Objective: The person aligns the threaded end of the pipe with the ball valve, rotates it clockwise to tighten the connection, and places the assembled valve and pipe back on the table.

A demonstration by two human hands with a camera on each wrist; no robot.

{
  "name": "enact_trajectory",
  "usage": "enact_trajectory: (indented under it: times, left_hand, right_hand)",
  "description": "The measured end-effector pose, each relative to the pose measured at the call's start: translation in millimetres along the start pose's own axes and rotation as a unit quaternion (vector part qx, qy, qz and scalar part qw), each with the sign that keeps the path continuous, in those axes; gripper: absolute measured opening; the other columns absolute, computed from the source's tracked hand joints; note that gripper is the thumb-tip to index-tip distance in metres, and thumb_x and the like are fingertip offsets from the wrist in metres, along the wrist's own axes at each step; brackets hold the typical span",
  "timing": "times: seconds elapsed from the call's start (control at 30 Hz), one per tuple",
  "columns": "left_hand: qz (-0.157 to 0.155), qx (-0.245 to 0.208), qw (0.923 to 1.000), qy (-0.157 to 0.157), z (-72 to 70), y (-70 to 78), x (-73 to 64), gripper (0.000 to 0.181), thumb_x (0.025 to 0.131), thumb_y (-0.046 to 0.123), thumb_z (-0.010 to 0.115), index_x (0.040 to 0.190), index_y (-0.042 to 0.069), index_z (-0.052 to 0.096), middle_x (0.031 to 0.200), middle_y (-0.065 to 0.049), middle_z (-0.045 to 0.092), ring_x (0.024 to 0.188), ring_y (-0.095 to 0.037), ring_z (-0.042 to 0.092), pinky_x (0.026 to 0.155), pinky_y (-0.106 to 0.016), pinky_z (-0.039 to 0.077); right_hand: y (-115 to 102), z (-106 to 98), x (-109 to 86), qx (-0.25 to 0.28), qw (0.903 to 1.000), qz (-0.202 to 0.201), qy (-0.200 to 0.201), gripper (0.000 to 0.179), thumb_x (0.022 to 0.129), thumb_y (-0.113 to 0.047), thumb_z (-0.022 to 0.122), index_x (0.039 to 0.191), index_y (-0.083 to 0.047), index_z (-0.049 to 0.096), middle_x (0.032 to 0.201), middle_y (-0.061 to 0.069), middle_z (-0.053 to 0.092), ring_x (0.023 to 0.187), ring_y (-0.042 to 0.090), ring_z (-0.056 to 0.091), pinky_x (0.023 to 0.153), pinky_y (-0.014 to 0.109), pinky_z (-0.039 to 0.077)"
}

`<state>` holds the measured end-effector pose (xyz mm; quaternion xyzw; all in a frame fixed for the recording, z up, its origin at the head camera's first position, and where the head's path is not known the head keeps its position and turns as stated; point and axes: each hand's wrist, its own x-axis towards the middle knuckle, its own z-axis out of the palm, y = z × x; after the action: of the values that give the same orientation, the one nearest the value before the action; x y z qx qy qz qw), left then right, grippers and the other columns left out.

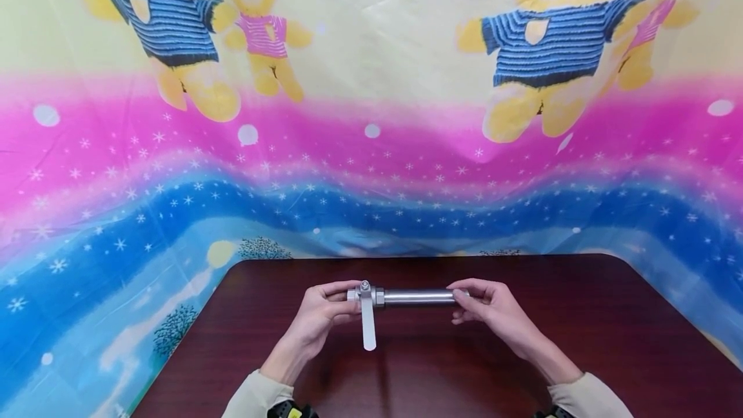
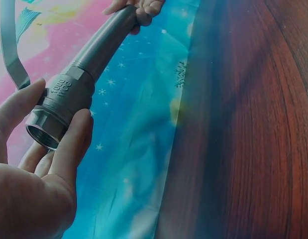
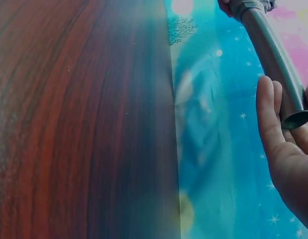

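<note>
A steel ball valve (image 1: 371,296) with a flat lever handle (image 1: 368,324) is joined to a straight metal pipe (image 1: 418,297), and the two are held level above the table. My left hand (image 1: 326,311) grips the valve body at its free end, thumb and fingers on opposite sides. Raised lettering and an open threaded socket show on the valve (image 2: 64,92) in the left wrist view. At the far end of the pipe, my right hand (image 1: 486,302) pinches it between thumb and fingers. The right wrist view shows that pipe's (image 3: 278,59) open, hollow end.
A dark reddish wooden table (image 1: 261,366) with rounded far corners lies beneath the hands. Behind and beside it hangs a colourful cloth (image 1: 371,147) printed with teddy bears and snowflakes. The assembly casts a shadow on the tabletop.
</note>
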<state>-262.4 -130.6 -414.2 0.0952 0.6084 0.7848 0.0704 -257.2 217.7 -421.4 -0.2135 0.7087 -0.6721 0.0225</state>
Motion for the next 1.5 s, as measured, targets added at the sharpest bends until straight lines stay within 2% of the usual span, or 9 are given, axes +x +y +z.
enact_trajectory:
  times: [0.2,0.37,0.57,0.73,0.93,1.1,1.3,1.43,1.5]
  left_hand:
    - [0.000,-0.003,1.0000,0.001,0.1,-0.3,1.8,0.050,0.082,-0.014,0.074,0.131,-0.014,0.066,0.110,-0.022,0.075,0.091,-0.023,0.076,0.087,-0.043,0.063]
    - [-0.003,-0.006,1.0000,0.004,-0.4,-0.9,1.5,0.049,0.082,-0.014,0.074,0.130,-0.014,0.066,0.109,-0.021,0.075,0.091,-0.023,0.075,0.087,-0.043,0.063]
    - [-0.005,-0.011,0.9999,0.000,-0.7,-1.3,0.7,0.049,0.082,-0.014,0.074,0.130,-0.015,0.065,0.110,-0.021,0.075,0.093,-0.023,0.075,0.086,-0.042,0.063]
    - [0.001,-0.011,0.9999,-0.005,-0.4,0.3,1.5,0.048,0.083,-0.014,0.074,0.130,-0.015,0.066,0.110,-0.022,0.075,0.093,-0.023,0.075,0.087,-0.043,0.063]
    - [-0.005,-0.008,1.0000,-0.002,-0.1,0.2,2.6,0.049,0.083,-0.014,0.074,0.131,-0.015,0.065,0.110,-0.022,0.075,0.092,-0.023,0.076,0.087,-0.043,0.063]
    - [-0.001,-0.011,0.9999,-0.001,-0.4,-0.5,1.6,0.049,0.082,-0.014,0.073,0.130,-0.015,0.065,0.110,-0.022,0.075,0.093,-0.023,0.075,0.088,-0.044,0.062]
    - [-0.004,-0.010,0.9999,-0.003,-0.6,-1.6,2.5,0.049,0.082,-0.015,0.074,0.130,-0.015,0.065,0.109,-0.022,0.075,0.094,-0.023,0.075,0.091,-0.048,0.061]
    - [-0.003,-0.008,1.0000,-0.002,-0.3,-1.4,2.7,0.048,0.082,-0.015,0.073,0.130,-0.015,0.066,0.109,-0.021,0.075,0.093,-0.023,0.075,0.090,-0.047,0.061]
    - [-0.003,-0.008,1.0000,-0.002,-0.1,-1.2,2.6,0.048,0.082,-0.014,0.073,0.130,-0.015,0.066,0.109,-0.021,0.075,0.094,-0.023,0.075,0.090,-0.046,0.062]
  right_hand:
    - [-1.4,0.2,0.0,0.006,0.9997,-0.017,-0.017,0.046,0.096,-0.001,0.074,0.135,0.015,0.054,0.122,0.024,0.064,0.091,0.032,0.076,0.084,0.051,0.063]
    - [-2.2,0.6,0.6,-0.012,0.9998,-0.014,-0.007,0.039,0.102,-0.006,0.070,0.133,0.015,0.059,0.114,0.026,0.069,0.086,0.029,0.076,0.082,0.048,0.063]
    - [-2.6,1.1,-1.1,-0.006,0.9995,-0.024,-0.017,0.042,0.098,-0.002,0.073,0.133,0.012,0.058,0.120,0.026,0.065,0.090,0.031,0.076,0.083,0.051,0.063]
    - [-2.3,-0.6,-0.3,-0.019,0.9994,-0.028,-0.011,0.036,0.102,-0.006,0.069,0.131,0.013,0.060,0.114,0.025,0.070,0.089,0.029,0.076,0.083,0.048,0.063]
    - [-1.5,-1.0,-0.4,-0.001,0.9996,-0.025,-0.011,0.044,0.096,0.000,0.074,0.133,0.015,0.055,0.123,0.025,0.064,0.094,0.030,0.075,0.085,0.050,0.062]
    - [-0.7,-1.1,0.0,-0.008,0.9997,-0.022,-0.005,0.038,0.101,-0.005,0.070,0.132,0.016,0.058,0.115,0.026,0.069,0.090,0.031,0.076,0.084,0.050,0.063]
    - [-1.0,-1.9,-0.4,-0.001,0.9995,-0.031,-0.006,0.040,0.096,0.001,0.073,0.131,0.013,0.057,0.120,0.024,0.066,0.091,0.030,0.076,0.083,0.053,0.062]
    - [-2.0,-2.4,-0.3,-0.008,0.9996,-0.026,-0.005,0.038,0.100,-0.003,0.070,0.131,0.016,0.059,0.113,0.028,0.069,0.087,0.030,0.076,0.082,0.051,0.063]
    - [-2.7,-2.3,-0.1,-0.004,0.9997,-0.024,-0.006,0.040,0.100,-0.004,0.071,0.133,0.015,0.058,0.116,0.029,0.068,0.088,0.031,0.076,0.082,0.051,0.063]
